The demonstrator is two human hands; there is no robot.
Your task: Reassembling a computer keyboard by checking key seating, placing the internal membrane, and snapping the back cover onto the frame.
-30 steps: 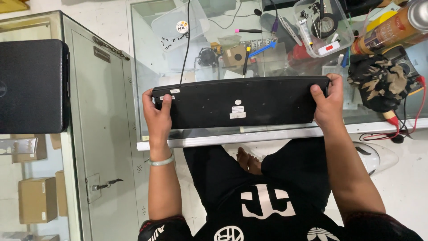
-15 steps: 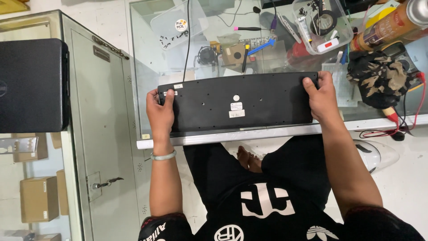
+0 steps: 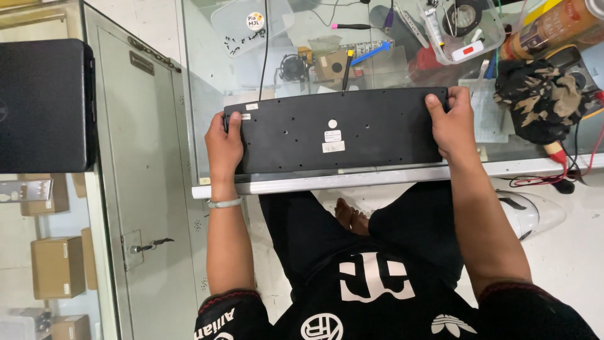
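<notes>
A black keyboard (image 3: pixel 352 129) lies upside down on the glass table (image 3: pixel 214 94), its screw-holed underside and small white stickers facing up. My left hand (image 3: pixel 223 146) grips its left end, thumb on top. Its right end is held by my right hand (image 3: pixel 450 123). The keyboard sits along the table's near metal edge, its cable running away toward the back.
Behind the keyboard are a clear lid with small screws (image 3: pixel 248 31), a small fan (image 3: pixel 292 66), a blue tool (image 3: pixel 371 53), a clear tub of parts (image 3: pixel 462 25) and a camouflage cloth (image 3: pixel 544 104). A black computer case (image 3: pixel 44 104) stands left, cardboard boxes (image 3: pixel 56 267) below.
The keyboard has tilted down from a raised, edge-on hold to lie flatter on the glass, showing more of its underside. Both hands stayed on its ends.
</notes>
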